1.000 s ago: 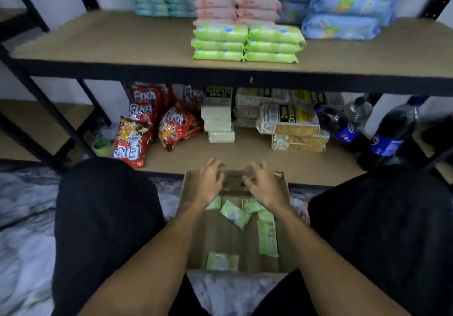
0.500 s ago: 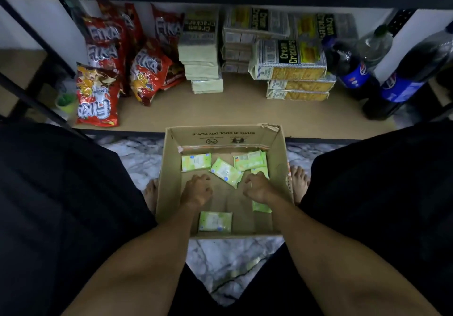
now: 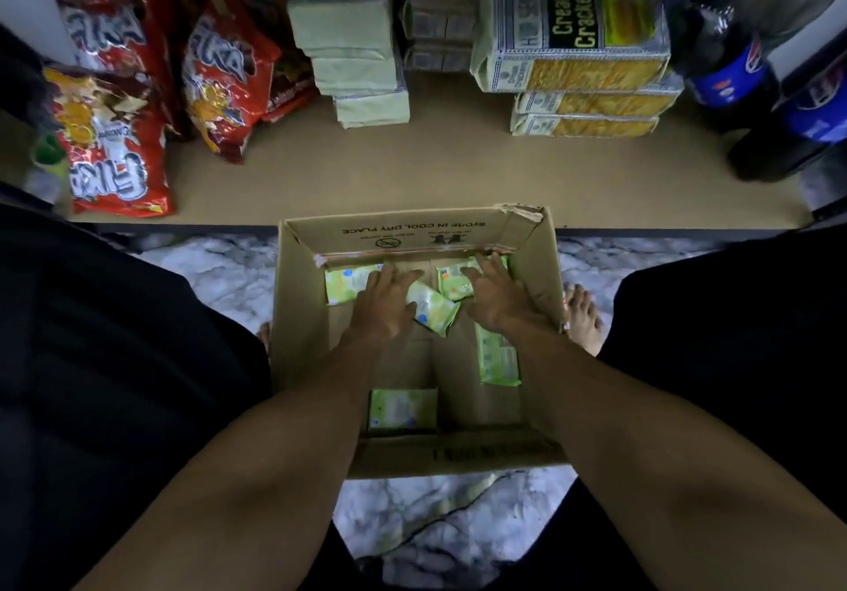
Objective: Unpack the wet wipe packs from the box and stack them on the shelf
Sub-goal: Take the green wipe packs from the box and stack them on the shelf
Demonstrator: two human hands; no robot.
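An open cardboard box [image 3: 300,315] stands on the floor between my knees, with several light green wet wipe packs loose on its bottom. My left hand [image 3: 382,306] reaches in with fingers spread, resting over the far-left pack [image 3: 346,283]. My right hand [image 3: 497,299] lies flat with straight fingers on the far-right packs [image 3: 451,283]. A tilted pack [image 3: 433,310] sits between the two hands. Another pack [image 3: 497,361] lies along the right wall and one [image 3: 403,408] near the front wall. Neither hand grips anything.
Just beyond the box is the low shelf board [image 3: 435,177], holding red snack bags [image 3: 110,145], stacked pale packets [image 3: 362,63], cream cracker packs [image 3: 582,63] and dark soda bottles [image 3: 733,81]. My black-clad knees flank the box; bare toes [image 3: 584,320] show at its right.
My head has tilted down and closer, so the upper shelf left the view. Both hands moved forward from mid-box to the packs at the far wall, fingers now stretched out.
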